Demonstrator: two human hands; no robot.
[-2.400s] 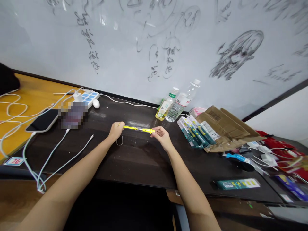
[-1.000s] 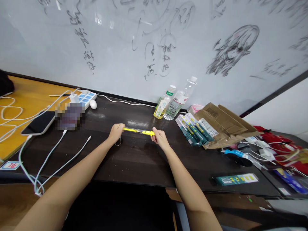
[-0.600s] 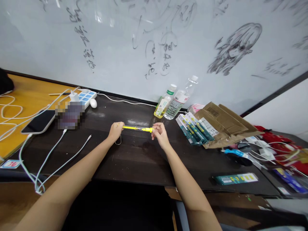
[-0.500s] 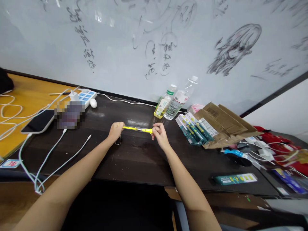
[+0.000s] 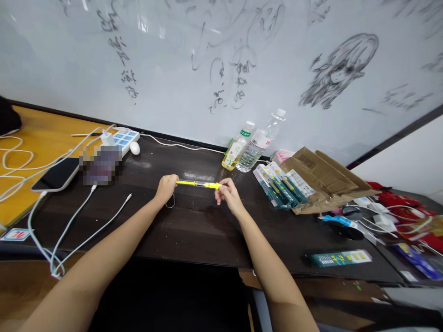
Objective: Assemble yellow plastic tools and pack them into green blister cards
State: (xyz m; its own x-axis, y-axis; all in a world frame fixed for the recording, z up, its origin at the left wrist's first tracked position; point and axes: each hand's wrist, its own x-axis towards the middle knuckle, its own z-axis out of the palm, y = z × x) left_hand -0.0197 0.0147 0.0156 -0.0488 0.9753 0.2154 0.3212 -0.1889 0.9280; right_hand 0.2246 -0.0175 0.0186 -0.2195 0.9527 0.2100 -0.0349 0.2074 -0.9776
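A slim yellow-and-clear tube [image 5: 200, 184] with scale-like marks is held level above the dark desk, looking like a tubular spring scale. My left hand [image 5: 166, 189] is closed round its left end. Below that hand hangs a thin wire or cord loop [image 5: 170, 203]; where it attaches is hidden. At the other end, my right hand [image 5: 229, 193] pinches the yellow tip between thumb and fingers, its other fingers loosely curled. The clear middle section shows between the two hands.
Two bottles [image 5: 254, 147] stand behind by the whiteboard. Right of them lie several green-and-white boxes [image 5: 280, 186] and a brown paper bag [image 5: 325, 180]; another green box [image 5: 341, 257] lies at the front right. Phones, cables and a power strip [image 5: 126, 138] occupy the left.
The right hand's fingers have shifted slightly on the tube's end, and the yellow tip now shows a little past them. The left hand stays in place.
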